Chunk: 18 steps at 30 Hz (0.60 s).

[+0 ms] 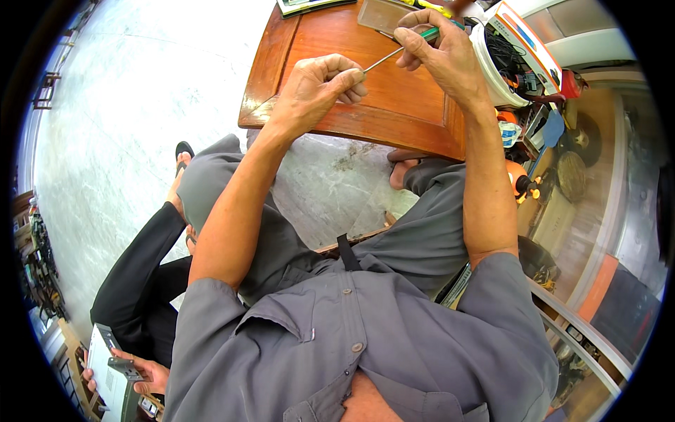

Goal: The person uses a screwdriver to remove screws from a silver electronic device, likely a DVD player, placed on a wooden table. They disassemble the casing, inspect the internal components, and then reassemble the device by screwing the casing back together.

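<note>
A screwdriver (383,60) with a green handle and a thin metal shaft is held slantwise above the wooden table. My right hand (450,63) is closed round its handle, thumb and fingers bent about it. The thumb and fingers of my left hand (315,88) pinch the far end of the shaft. Whether something small sits at the tip there is hidden by the fingers. Beneath both hands lies the reddish-brown table (401,105), touched by neither.
A clear plastic tray (383,14) lies at the table's far side. A white bucket (492,70) of black cables stands right, with a boxed item (524,42) on it. An orange sprayer bottle (519,179) is below. At lower left, another person holds a metal case (109,380).
</note>
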{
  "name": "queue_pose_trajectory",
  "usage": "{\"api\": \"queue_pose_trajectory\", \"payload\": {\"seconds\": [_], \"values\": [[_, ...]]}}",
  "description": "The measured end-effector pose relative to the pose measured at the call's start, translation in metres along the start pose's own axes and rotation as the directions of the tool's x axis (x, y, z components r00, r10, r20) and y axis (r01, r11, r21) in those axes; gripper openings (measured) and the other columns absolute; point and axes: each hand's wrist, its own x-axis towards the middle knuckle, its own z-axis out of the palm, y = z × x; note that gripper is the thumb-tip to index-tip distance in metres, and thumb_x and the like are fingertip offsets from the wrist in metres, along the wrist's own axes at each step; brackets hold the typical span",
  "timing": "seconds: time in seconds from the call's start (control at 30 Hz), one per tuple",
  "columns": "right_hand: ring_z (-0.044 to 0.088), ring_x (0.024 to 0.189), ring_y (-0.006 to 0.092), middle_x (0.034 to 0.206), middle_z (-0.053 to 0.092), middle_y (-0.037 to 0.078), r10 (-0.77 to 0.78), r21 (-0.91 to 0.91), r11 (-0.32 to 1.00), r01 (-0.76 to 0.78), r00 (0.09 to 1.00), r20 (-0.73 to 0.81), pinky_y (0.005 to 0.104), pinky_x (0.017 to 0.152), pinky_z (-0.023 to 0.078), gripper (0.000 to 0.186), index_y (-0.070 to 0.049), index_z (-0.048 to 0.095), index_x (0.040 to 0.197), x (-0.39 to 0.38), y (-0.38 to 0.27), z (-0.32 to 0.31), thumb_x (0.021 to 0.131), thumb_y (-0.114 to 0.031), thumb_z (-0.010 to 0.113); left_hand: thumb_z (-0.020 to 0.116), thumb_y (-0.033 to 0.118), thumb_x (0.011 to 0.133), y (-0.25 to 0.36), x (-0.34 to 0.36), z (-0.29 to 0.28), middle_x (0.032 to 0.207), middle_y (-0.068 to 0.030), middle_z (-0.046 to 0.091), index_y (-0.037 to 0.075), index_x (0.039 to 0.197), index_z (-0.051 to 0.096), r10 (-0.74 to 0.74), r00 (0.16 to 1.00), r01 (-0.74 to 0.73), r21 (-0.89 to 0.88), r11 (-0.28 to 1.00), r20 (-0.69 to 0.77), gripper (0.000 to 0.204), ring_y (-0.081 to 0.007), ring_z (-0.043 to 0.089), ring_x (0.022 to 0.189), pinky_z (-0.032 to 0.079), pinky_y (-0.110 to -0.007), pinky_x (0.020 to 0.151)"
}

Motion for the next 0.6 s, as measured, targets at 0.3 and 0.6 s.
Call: {"api": "queue_pose_trajectory", "payload": {"seconds": [0.3, 0.6], "values": [[0.072, 0.075, 0.0119, 0.088, 0.071, 0.005, 0.009, 0.009, 1.0, -0.01, 0.999, 0.042, 0.0253, 0.068, 0.058, 0.027, -0.002, 0.067, 0.107, 0.0, 0.008, -0.018, 0.099, -0.027, 0.072, 0.064, 0.018, 0.104, -0.002, 0.001, -0.001, 0.09, -0.0094, 0.075, -0.003, 0.107, 0.073, 0.008, 1.0, -0.009, -0.027, 1.0, -0.009, 0.022, -0.0151, 0.072, 0.083, 0.061, -0.029, 0.077], [0.071, 0.08, 0.0095, 0.088, 0.072, 0.003, 0.067, -0.108, 0.992, -0.063, 0.997, 0.041, 0.024, 0.067, 0.057, 0.024, -0.003, 0.07, 0.104, 0.0, 0.025, -0.037, 0.096, -0.024, 0.076, 0.068, 0.017, 0.102, -0.005, 0.002, -0.006, 0.09, -0.0095, 0.076, -0.002, 0.105, 0.074, 0.023, 0.999, -0.024, -0.023, 0.999, -0.04, 0.02, -0.0157, 0.072, 0.082, 0.061, -0.029, 0.078]]}}
